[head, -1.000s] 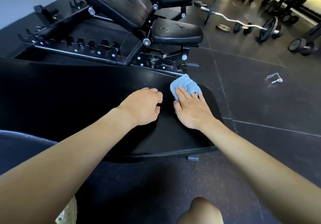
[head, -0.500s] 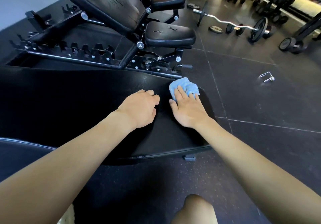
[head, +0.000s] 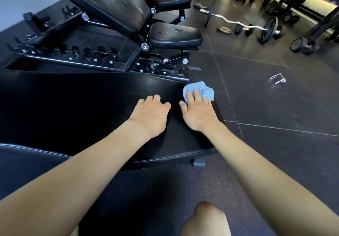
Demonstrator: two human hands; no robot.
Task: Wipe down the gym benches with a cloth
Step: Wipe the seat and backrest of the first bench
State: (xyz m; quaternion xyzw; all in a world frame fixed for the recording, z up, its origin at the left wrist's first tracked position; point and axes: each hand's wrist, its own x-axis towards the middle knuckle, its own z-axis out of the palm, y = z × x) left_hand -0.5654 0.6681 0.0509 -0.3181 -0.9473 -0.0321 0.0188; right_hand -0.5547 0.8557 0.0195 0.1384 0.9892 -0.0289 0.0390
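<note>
**Cloth** (head: 199, 91): one, light blue, ribbed towelling, bunched into a crumpled wad. It lies under the straight fingers of the right hand (head: 199, 115), which press it flat. Its far and right parts show beyond the fingertips.

**Flat bench** (head: 88, 111): one long black padded top, matte, with a piped edge along the near side. Both hands rest on it near its rounded right end, and the pad runs away to the left of the left hand (head: 151, 115). The cloth sits at the pad's far right edge.

**Adjustable bench** (head: 176, 36): black, beyond both hands. Its backrest is inclined up to the left and its seat pad is level and scuffed, on a black steel frame with a notched rail.
</note>
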